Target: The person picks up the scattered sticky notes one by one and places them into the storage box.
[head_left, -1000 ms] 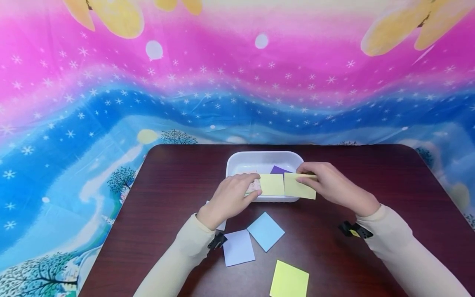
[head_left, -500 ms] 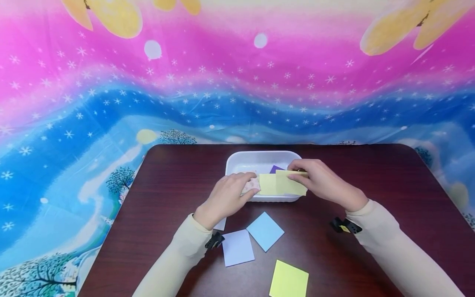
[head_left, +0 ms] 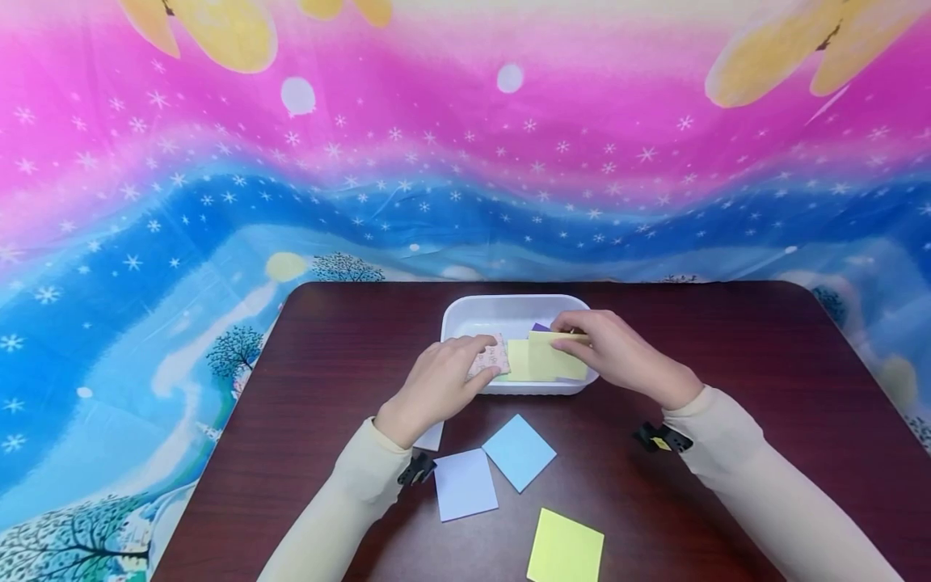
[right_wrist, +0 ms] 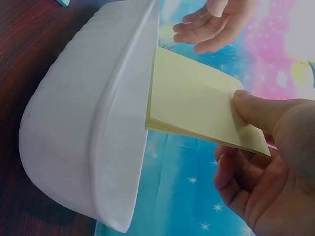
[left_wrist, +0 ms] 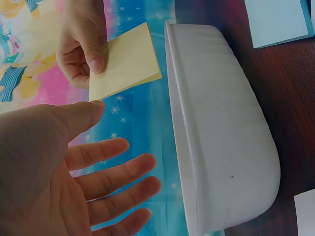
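Observation:
My right hand (head_left: 625, 352) pinches a pale yellow sticky note pad (right_wrist: 192, 98) between thumb and fingers. The pad is over the right part of a white plastic tub (left_wrist: 221, 123), beside its near rim in both wrist views. Over the tub's left end is my left hand (left_wrist: 93, 172), its fingers spread and relaxed with nothing in them. Inside the tub, a pink patterned pad (head_left: 497, 356) shows by the left fingertips. Another pale yellow piece (head_left: 518, 361) lies to its right, partly overlapped by the held pad. A purple corner (head_left: 541, 327) peeks out behind.
On the dark wooden table (head_left: 727, 501), nearer than the tub, lie a light blue pad (head_left: 520, 453), a lavender pad (head_left: 466, 485) and a bright yellow pad (head_left: 566, 546). A whitish pad (head_left: 431, 437) is partly hidden by the left wrist. A printed cloth (head_left: 465, 162) hangs behind.
My right hand has moved left with the pale yellow pad, which now overlaps the other yellow piece. The left hand has shifted slightly left, so more of the pink patterned pad shows.

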{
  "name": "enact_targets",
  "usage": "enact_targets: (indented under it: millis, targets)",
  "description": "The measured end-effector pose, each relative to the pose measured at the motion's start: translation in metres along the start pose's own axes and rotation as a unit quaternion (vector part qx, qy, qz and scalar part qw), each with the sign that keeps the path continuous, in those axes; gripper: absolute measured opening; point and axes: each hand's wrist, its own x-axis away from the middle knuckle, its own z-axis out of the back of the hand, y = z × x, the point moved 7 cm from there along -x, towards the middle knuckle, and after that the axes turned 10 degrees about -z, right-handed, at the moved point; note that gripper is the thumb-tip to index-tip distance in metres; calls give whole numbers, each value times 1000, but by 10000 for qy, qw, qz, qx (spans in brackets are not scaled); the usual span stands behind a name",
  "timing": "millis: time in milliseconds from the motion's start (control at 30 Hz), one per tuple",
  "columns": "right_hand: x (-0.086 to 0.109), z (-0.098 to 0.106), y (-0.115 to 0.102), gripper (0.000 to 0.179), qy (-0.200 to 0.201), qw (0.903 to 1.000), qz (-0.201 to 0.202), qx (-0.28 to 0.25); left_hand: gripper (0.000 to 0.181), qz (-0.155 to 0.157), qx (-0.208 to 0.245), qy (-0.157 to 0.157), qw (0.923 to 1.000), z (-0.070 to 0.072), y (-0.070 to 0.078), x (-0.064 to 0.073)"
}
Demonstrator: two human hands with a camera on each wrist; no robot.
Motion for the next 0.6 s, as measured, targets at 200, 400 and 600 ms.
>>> enact_targets:
  millis: [200,400,600]
  targets:
    - [-4,-4,-2,10,35,9999,156,-10,47,25,-34,41,10000,0,-3,1]
    - [-8,-9,-4,8,4,9997,225,-60,48,42,78,101,9999,0,-6,3]
    - [-13,-14,-9,7,-65,9995,308,-94,47,87,53,84,9999,0,-9,4]
